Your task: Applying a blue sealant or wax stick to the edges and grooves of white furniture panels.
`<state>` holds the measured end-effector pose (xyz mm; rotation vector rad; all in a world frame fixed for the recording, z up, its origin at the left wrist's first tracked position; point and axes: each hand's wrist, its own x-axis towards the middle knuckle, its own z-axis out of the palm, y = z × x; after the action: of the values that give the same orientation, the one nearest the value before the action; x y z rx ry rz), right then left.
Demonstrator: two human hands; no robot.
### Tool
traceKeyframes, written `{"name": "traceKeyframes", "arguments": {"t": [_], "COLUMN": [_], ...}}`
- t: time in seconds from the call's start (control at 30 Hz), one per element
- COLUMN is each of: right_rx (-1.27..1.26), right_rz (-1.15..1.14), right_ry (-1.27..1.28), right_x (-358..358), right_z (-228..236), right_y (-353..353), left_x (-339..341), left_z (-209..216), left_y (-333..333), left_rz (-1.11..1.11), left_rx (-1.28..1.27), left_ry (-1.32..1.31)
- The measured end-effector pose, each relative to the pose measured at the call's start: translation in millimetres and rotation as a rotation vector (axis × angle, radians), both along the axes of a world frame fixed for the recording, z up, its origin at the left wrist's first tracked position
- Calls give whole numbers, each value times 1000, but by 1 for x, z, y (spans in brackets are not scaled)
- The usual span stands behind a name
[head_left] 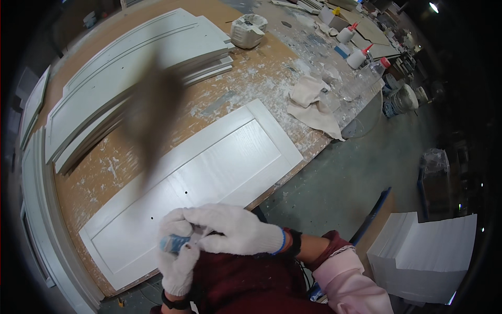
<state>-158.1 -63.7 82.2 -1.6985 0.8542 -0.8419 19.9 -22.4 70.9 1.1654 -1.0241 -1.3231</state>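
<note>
Two white-gloved hands meet close under the camera, just at the near edge of a workbench. The left hand (177, 259) is closed around a small blue object (174, 243), which shows only between the gloved fingers, too hidden to say what it is. The right hand (235, 230) lies curled over the top of the left, its fingertips pinching at the same object; a blue band and a dark cuff ring its wrist, and a pink sleeve (348, 282) comes in from the lower right.

Just beyond the hands a white panelled cabinet door (209, 172) lies flat on the brown workbench (251, 78), running from near left to far right, with two small dark holes in its face. The bench top is spattered with white filler. Farther left, a stack of larger white door panels (110, 73) lies on the bench, partly crossed by a dark blurred streak (154, 115) close to the lens. More white panels stand on edge along the left rim.

At the far right of the bench lie a crumpled cream rag (314, 104), a clear plastic bottle with a red cap (368, 78) and two white squeeze bottles with red nozzles (358, 56). A white tub (247, 30) sits at the far edge. On the floor to the right, near the person, stands a stack of white boards (423, 256).
</note>
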Motion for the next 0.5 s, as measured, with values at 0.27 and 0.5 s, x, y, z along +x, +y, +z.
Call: {"name": "traceKeyframes", "arguments": {"t": [0.27, 0.5], "right_rx": [99, -732], "right_rz": [-72, -749], "right_ry": [-52, 866], "right_x": [-29, -167], "right_z": [4, 2], "right_y": [-2, -99], "left_x": [-18, -21], "left_z": [-12, -16], "left_y": [-6, -16], "left_rz": [-157, -85], "left_rx": [-82, -366], "left_ry": [17, -693]}}
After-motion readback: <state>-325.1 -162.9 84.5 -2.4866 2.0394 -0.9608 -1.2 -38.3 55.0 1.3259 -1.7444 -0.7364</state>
